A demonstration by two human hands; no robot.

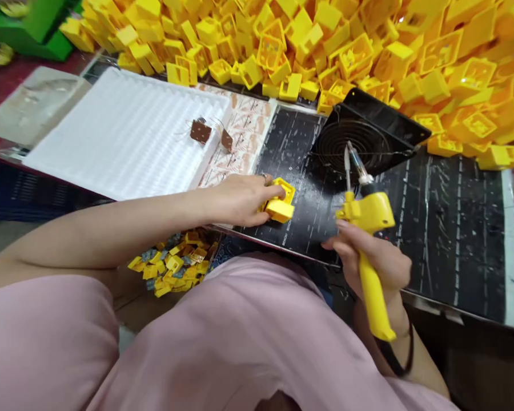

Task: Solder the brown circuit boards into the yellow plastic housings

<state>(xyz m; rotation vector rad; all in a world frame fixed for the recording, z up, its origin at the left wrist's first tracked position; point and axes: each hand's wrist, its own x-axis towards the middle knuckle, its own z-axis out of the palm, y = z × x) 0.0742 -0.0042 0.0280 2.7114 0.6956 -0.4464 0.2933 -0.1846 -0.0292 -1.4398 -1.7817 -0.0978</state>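
My left hand grips a small yellow plastic housing on the black work mat, its fingers partly covering the housing's left side. My right hand is closed around the handle of a yellow soldering gun. The gun's thin metal tip points up and away, close above a black stand with a wire coil. Beyond my left hand, two small brown circuit boards with thin wires lie on the edge of a white ribbed foam pad.
A large heap of yellow plastic housings rises behind the mat. Below the mat's near edge lies a smaller pile of yellow and grey parts. A printed paper sheet adjoins the foam pad. A green object sits top left. Pink clothing fills the foreground.
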